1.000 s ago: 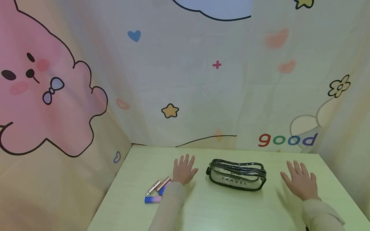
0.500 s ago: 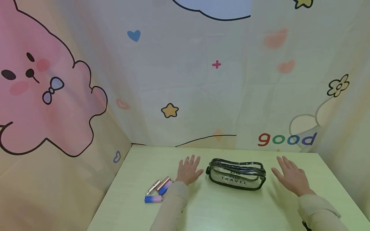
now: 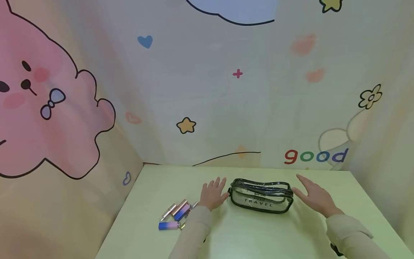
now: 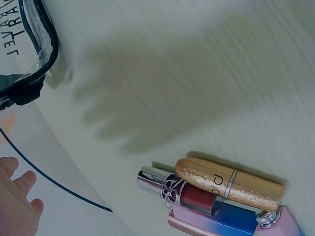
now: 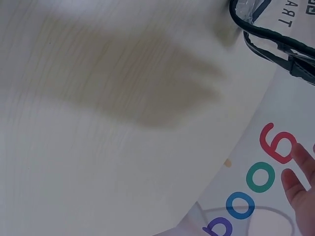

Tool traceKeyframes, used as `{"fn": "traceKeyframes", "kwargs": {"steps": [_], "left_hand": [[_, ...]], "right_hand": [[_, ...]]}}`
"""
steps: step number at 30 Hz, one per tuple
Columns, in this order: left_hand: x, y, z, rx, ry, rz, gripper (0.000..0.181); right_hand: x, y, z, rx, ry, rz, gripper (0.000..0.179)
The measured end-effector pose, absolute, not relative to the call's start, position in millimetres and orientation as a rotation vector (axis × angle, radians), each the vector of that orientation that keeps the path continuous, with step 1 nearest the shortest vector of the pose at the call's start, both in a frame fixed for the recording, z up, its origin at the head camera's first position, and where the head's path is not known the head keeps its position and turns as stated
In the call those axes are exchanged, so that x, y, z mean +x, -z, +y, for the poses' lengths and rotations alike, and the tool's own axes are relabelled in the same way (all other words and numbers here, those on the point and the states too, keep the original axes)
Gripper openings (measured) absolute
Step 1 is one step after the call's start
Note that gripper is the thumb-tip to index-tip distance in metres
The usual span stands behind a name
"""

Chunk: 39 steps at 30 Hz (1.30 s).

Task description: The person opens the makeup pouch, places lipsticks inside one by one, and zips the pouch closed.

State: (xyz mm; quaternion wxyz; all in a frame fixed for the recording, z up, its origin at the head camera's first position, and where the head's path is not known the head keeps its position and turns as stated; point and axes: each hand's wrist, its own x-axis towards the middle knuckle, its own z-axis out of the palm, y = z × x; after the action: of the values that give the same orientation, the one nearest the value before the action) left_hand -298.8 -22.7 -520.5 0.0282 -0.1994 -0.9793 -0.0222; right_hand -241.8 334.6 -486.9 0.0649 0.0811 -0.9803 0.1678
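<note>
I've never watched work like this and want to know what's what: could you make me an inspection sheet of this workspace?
Surface: pale wood-grain table.
Job's things: clear pouch with black trim, marked TRAVEL, on the table.
Clutter: cosmetic tubes lying close together beside the left sleeve.
Grips: left grip near the pouch's left end, right grip near its right end; neither holds anything.
Cables: nothing seen.
Surroundings: cartoon-printed backdrop with "good" lettering.

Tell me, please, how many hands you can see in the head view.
2: the left hand is near the left end of the clear pouch, the right hand near its right end.
</note>
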Motion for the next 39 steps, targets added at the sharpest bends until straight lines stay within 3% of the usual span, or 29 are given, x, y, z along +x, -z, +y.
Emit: {"fn": "traceKeyframes", "kwargs": {"steps": [21,39], "left_hand": [[-295.0,525.6,-20.9,-0.632,0.011,-3.021,0.06],[-293.2,535.0,-24.4,-0.634,0.064,-3.04,0.06]], "right_hand": [[-243.3,471.0,305.2,0.384,-0.532,-3.012,0.079],[-248.1,475.4,297.7,0.38,-0.584,-3.054,0.063]]}}
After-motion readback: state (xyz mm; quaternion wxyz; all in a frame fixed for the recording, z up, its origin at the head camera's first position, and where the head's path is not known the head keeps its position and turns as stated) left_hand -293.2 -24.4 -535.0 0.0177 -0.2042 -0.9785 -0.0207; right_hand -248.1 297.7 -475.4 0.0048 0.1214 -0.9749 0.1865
